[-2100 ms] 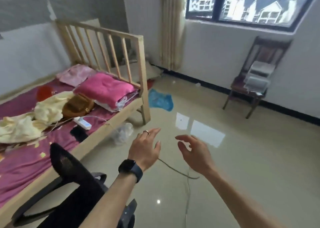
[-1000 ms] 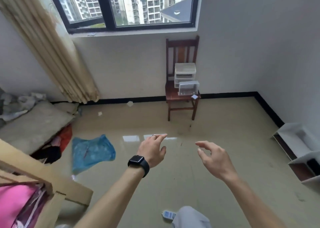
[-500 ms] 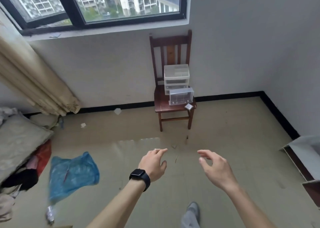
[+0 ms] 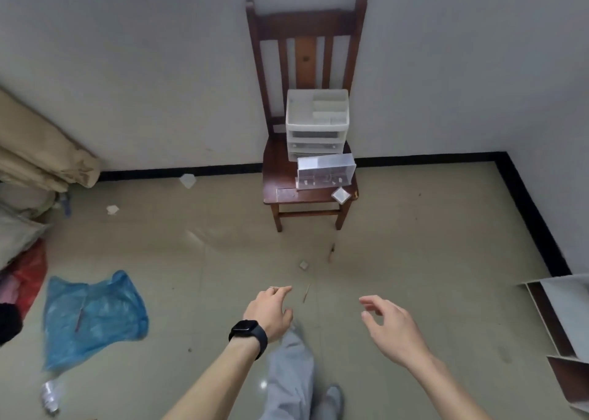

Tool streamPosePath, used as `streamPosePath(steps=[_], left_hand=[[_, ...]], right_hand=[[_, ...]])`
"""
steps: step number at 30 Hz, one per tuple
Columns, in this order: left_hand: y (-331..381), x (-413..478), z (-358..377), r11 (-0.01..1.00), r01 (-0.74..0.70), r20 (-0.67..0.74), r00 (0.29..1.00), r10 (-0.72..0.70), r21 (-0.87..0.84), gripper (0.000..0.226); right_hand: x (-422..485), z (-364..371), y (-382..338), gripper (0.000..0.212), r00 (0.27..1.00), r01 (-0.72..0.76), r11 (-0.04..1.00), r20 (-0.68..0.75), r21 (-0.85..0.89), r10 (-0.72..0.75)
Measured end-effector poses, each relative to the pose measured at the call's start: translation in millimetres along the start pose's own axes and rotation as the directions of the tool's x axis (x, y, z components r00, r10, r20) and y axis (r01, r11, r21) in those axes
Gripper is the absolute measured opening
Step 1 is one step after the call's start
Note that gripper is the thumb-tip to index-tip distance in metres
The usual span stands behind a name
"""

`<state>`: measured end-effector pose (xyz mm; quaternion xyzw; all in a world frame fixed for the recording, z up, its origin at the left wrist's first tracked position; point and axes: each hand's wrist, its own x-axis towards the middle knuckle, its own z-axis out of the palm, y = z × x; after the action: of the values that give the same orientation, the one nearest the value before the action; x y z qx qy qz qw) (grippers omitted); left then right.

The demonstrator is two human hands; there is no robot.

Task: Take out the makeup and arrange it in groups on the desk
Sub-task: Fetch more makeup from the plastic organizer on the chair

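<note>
A white plastic drawer organiser (image 4: 316, 123) stands on the seat of a dark wooden chair (image 4: 306, 193) against the far wall. In front of it on the seat lies a clear plastic box (image 4: 325, 171), and a small square item (image 4: 340, 194) lies near the seat's front right corner. My left hand (image 4: 271, 311), with a black watch on the wrist, and my right hand (image 4: 389, 327) are held out low over the floor, well short of the chair. Both have relaxed fingers and hold nothing. No desk and no makeup can be made out.
A blue plastic bag (image 4: 92, 317) lies on the floor at the left, with red cloth and bedding beyond it. White shelf boards (image 4: 561, 321) lie at the right edge. Scraps of paper dot the tiled floor. My grey trouser leg (image 4: 290, 378) steps forward.
The view has swung from the bed towards the window wall and closed in on the chair, which now looks nearer. Both hands stay held out and hold nothing.
</note>
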<state>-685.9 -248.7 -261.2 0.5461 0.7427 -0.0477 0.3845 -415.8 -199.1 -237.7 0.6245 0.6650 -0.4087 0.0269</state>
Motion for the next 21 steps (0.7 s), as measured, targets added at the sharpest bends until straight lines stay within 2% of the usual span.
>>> streamPosePath(steps=[6, 11, 14, 19, 21], left_hand=[[-9.3, 119.2, -24.9, 1.000, 0.004, 0.045, 0.999, -0.005, 0.008, 0.058], [-21.4, 216.2, -21.4, 1.000, -0.002, 0.023, 1.000, 0.002, -0.008, 0.058], [-28.9, 284.4, -15.5, 0.997, -0.034, -0.055, 0.998, 0.037, 0.067, 0.063], [-35.6, 401.7, -4.0, 0.979, -0.040, -0.285, 0.954, 0.096, 0.197, 0.077], [-42.8, 439.7, 4.6, 0.974, -0.017, -0.333, 0.938, 0.094, 0.227, 0.080]], right_hand=[[119.2, -8.1, -20.2, 0.030, 0.999, -0.043, 0.999, -0.016, -0.027, 0.042], [234.1, -3.2, -26.0, 0.046, 0.994, -0.072, 0.996, -0.081, -0.052, 0.067], [309.6, 8.1, -17.9, 0.055, 0.992, -0.059, 0.992, -0.120, -0.109, 0.046], [436.2, 28.9, 3.0, 0.070, 0.977, 0.046, 0.953, -0.186, -0.300, -0.106], [477.3, 41.3, 12.9, 0.077, 0.971, 0.089, 0.916, -0.169, -0.391, -0.167]])
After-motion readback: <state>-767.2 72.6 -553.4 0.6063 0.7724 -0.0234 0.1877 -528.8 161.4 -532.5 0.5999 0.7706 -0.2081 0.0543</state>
